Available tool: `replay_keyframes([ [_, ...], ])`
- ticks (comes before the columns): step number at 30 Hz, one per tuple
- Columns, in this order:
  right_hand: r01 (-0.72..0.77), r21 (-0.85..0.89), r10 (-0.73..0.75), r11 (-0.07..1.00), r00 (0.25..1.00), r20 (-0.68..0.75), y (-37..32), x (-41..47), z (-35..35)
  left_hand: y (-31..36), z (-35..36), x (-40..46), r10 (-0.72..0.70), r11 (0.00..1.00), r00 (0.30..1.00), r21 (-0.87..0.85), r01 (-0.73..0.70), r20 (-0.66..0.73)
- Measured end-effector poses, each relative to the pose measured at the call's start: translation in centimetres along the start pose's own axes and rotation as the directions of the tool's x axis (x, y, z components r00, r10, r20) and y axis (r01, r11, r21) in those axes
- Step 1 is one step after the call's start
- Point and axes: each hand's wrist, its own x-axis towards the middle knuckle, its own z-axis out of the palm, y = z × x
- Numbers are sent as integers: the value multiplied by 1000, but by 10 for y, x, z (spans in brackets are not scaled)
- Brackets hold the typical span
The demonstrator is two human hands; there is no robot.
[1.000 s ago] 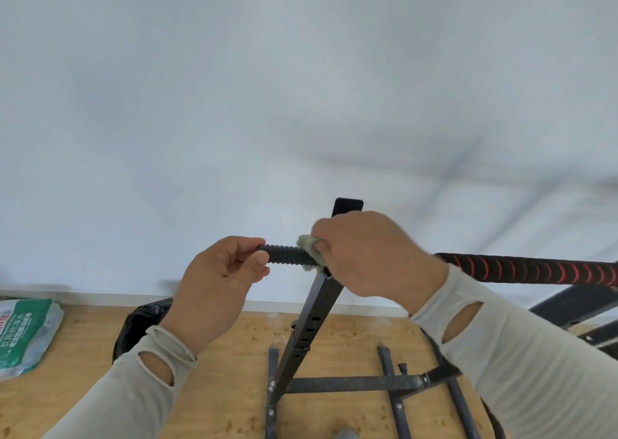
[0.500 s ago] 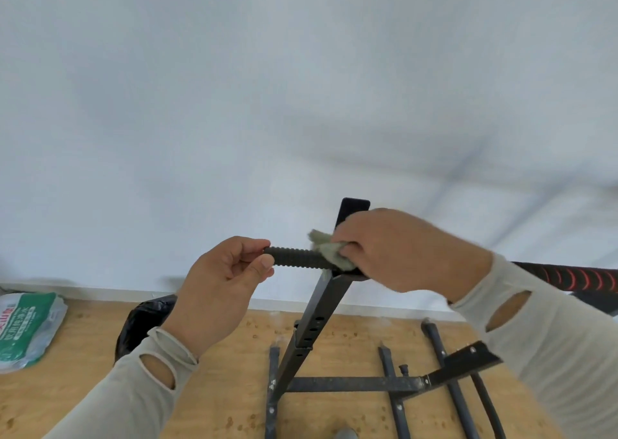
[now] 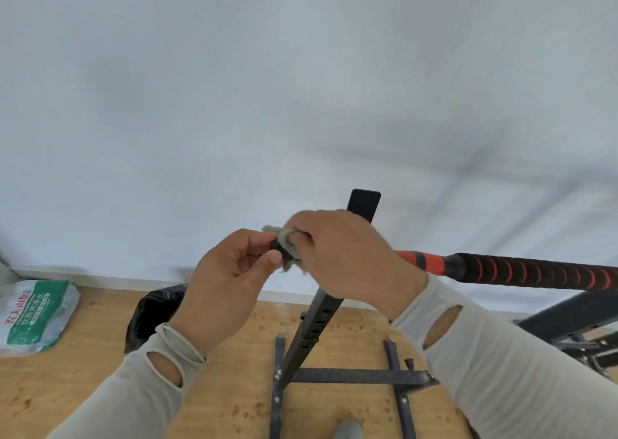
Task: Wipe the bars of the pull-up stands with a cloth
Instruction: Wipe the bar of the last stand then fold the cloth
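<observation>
The pull-up bar (image 3: 521, 270), black with red spiral stripes and a red band, runs from the right edge to the centre. Its left end sits on a black perforated upright post (image 3: 314, 318). My right hand (image 3: 344, 254) grips a greyish-green cloth (image 3: 287, 238) wrapped round the bar's black left end grip, most of which is hidden. My left hand (image 3: 227, 284) pinches the very tip of that grip between thumb and fingers, right beside the cloth.
The stand's black base frame (image 3: 354, 376) lies on the wooden floor. A black bag (image 3: 153, 311) sits by the white wall, a green and white sack (image 3: 35, 315) at far left. More black frame bars (image 3: 575, 318) stand at right.
My right hand slid the cloth leftward along the end grip until it met my left hand. The exposed stretch of black grip between the hands is now covered. The red part of the bar shows.
</observation>
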Motion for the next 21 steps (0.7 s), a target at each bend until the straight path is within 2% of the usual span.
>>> replay_keyframes([
  [4, 7, 129, -14, 992, 998, 58, 9, 1, -6, 0, -1, 0, 1, 1000, 1000, -7, -1, -2],
  [5, 16, 99, -25, 995, 995, 93, 18, -3, -12, -2, -1, 1, -3, 1000, 1000, 0, 3, -6],
  [8, 45, -129, -20, 991, 981, 195, 49, -16, -35, -6, -2, 2, -18, 1000, 999, 11, 18, -30],
  [11, -40, -151, 72, 988, 975, 211, 74, -30, -54, -8, -1, 3, -20, 1000, 999, 8, 21, -32],
  [14, -103, -207, 124, 973, 988, 92, 83, -40, -63, -9, -1, 4, -18, 1000, 999, -6, 18, -29],
  [17, -162, -6, 160, 987, 980, -116, 81, -46, -65, -10, -2, 5, -17, 1000, 1000, -11, 17, -25],
  [19, -141, 90, 159, 986, 960, -230, 76, -49, -62, -11, -2, 5, -12, 1000, 1000, 6, 12, -18],
  [21, -85, 80, 102, 993, 969, -227, 70, -51, -52, -13, -3, 5, -11, 1000, 1000, 0, 11, -17],
])
